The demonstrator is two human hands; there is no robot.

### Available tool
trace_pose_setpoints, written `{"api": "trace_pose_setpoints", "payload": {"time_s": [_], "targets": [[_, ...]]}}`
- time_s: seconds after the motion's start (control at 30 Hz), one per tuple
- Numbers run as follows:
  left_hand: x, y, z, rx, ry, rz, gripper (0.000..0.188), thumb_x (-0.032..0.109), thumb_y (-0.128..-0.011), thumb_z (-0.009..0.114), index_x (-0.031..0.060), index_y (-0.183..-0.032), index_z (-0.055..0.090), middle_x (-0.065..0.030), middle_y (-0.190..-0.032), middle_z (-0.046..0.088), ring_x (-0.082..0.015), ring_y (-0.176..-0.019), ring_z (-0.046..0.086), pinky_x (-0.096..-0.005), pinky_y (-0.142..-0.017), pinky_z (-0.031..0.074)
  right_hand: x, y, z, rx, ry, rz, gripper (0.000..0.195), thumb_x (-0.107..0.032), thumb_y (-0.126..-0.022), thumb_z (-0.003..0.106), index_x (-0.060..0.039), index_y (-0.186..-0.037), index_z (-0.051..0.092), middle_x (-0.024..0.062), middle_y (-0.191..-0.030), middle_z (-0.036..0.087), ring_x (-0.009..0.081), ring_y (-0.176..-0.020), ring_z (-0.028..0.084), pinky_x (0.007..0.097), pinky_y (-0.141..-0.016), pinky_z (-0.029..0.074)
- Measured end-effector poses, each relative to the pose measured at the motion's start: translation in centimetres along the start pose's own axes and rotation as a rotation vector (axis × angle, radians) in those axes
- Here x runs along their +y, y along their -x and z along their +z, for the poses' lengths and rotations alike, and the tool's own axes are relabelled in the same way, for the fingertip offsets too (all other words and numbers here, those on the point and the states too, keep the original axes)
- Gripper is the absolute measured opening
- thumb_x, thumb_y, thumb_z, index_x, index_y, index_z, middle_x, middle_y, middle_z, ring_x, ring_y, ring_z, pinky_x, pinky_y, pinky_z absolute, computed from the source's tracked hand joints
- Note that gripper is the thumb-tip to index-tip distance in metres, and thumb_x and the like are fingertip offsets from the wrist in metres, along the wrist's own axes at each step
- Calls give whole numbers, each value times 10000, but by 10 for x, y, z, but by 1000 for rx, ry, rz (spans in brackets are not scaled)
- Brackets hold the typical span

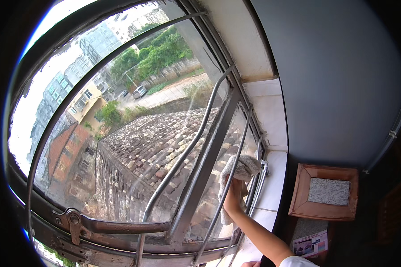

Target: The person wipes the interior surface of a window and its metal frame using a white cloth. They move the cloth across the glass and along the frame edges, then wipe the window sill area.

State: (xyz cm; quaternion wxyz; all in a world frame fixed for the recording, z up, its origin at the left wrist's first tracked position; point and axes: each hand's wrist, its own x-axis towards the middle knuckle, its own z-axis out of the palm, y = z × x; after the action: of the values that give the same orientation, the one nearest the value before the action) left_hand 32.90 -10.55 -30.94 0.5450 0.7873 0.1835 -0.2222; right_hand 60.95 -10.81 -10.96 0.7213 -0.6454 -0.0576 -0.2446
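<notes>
My right hand (234, 197) grips a grey-beige terry cloth (247, 166), reaching behind a thin metal window bar (235, 163). The bunched cloth lies against the lower, narrow window pane (205, 203), near the frame's right edge. Part of it hangs below my fingers, which are partly hidden by the cloth and the bar. At the bottom edge, only a sliver of my left hand (251, 264) shows, beside my right forearm and close to the white tiled sill (265, 192). What that hand holds, if anything, is out of sight.
A dark metal mullion (204, 163) and a bent bar (183, 155) cross the window. A metal window handle (74, 220) sits at lower left. At right stands a wooden-framed piece with a speckled inset (329, 191), above a printed sheet (310, 243). A grey wall (337, 83) rises beyond.
</notes>
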Motion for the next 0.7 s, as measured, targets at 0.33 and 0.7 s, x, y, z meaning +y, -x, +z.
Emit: {"api": "trace_pose_setpoints", "payload": {"time_s": [0.33, 0.7], "targets": [[38, 6, -8, -45, -173, -23, 350, 287, -854, 436, 14, -701, 595, -76, -587, 575, -163, -527, 524, -321, -517, 423, 125, -163, -12, 299, -111, 20, 437, -266, -880, 354, 76, -1146, 409, 257, -1243, 311, 362, -1145, 302, 374, -974, 204], [20, -3, -5, -40, -101, -13, 374, 307, -868, 406, 16, -689, 555, -45, -418, 488, -124, -331, 442, -277, -352, 363, 10, 27, -12, -207, -138, 7, 116, -132, -749, 501, -39, -735, 568, 145, -864, 516, 313, -902, 431, 405, -794, 283]]}}
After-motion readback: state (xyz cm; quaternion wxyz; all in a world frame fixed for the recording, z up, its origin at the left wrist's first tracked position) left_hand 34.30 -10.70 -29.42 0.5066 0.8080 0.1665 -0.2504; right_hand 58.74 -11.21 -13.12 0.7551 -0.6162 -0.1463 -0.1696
